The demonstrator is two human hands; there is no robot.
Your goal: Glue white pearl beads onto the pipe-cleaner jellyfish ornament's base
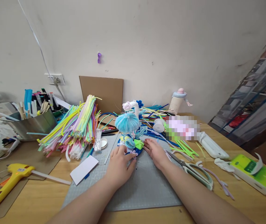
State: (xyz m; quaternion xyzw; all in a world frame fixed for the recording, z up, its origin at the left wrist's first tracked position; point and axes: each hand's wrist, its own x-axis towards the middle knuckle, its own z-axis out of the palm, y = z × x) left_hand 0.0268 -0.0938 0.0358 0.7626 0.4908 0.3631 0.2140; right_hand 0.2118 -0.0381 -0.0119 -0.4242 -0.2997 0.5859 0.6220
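Observation:
A pipe-cleaner ornament (126, 123) stands upright on the grey cutting mat, with a fluffy light-blue domed top hanging from a curved white stem (136, 109). Its dark-blue base (139, 153) carries a bright green piece (138, 144) and small blue, yellow and lilac pieces. At the base's front left is my left hand (120, 165), fingers bent and spread, the index finger at a small lilac piece and the thumb apart. My right hand (156, 152) lies along the right side, its fingers straight and tips close to the green piece. Contact there is hard to make out.
Scissors (193, 172) lie right of my right hand, with a tissue pack (255, 172) beyond. Pipe-cleaner bundles (84, 124), a white card (84, 169) and a yellow glue gun (18, 172) are left. Behind are a white spool (158, 125), loose stems and a cardboard sheet (101, 93).

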